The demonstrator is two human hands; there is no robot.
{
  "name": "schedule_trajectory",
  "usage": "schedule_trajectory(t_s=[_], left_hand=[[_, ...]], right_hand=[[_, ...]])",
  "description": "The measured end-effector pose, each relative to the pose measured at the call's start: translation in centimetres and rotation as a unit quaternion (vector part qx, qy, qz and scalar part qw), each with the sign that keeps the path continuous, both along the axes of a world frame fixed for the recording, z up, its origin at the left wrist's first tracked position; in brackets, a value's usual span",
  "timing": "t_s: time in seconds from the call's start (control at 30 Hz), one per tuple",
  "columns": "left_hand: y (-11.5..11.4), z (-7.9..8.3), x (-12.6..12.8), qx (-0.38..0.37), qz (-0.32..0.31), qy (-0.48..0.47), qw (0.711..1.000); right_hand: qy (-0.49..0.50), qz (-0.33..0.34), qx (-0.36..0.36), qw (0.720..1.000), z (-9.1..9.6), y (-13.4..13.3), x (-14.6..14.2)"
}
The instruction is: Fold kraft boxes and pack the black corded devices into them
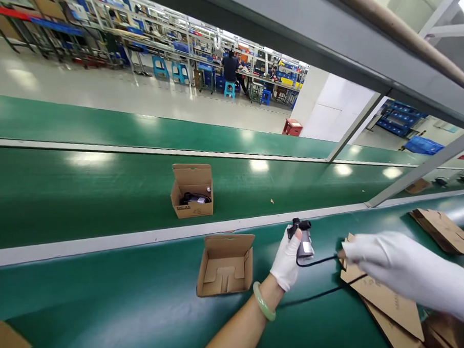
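Observation:
My left hand [288,261], in a white glove with bare fingertips and a green bangle at the wrist, is closed around a small grey-and-black device [305,245] with a pale label. From the device a black cable [322,262] runs to the right. My right hand [368,250], gloved and partly blurred, pinches this cable between its fingertips; a further stretch of cable hangs below. Left of the device, an open cardboard box [225,288] stands on the green bench, with only its folded bottom showing inside.
On the green belt [102,200] behind, another open box [194,210] holds a dark device and cable. Flat cardboard pieces [391,303] lie under my right arm, more [442,230] at far right. A slanted metal post [420,173] rises at right. A seated person [230,67] is far off.

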State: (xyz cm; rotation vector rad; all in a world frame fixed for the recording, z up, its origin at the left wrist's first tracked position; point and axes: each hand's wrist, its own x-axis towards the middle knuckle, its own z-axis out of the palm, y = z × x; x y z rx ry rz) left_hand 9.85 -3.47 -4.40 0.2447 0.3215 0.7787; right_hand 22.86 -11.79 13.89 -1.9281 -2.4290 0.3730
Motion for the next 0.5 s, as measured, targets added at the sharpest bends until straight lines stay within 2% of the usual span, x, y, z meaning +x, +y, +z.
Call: schedule_trajectory(t_s=[0.07,0.13,0.2,0.27,0.37,0.43,0.5], left_hand=[[-0.9,0.9,-0.6,0.066,-0.015,-0.007,0.998],[-1.5,1.7,-1.4,0.154,-0.035,-0.011,0.987],[-1.6,2.4,-2.2,0.243,-0.042,-0.001,0.969],[-1.4,3.0,-2.9,0.289,-0.023,0.015,0.957],[-0.5,3.2,-3.5,0.246,0.048,0.032,0.968],[0.1,3.1,-3.7,0.191,0.083,0.028,0.978],[0.4,3.0,-3.9,0.146,0.081,0.008,0.986]], right_hand=[[-0.004,0.012,0.028,1.000,0.7,2.6,-0.2],[0.016,-0.024,0.034,0.999,0.2,5.2,0.0],[0.070,-0.092,-0.005,0.993,-1.2,7.0,0.7],[0.142,-0.160,-0.063,0.975,-3.2,7.5,1.5],[0.201,-0.215,-0.131,0.947,-6.3,6.0,1.9],[0.181,-0.197,-0.155,0.951,-7.6,4.2,1.5],[0.131,-0.162,-0.156,0.966,-8.2,2.5,0.9]])
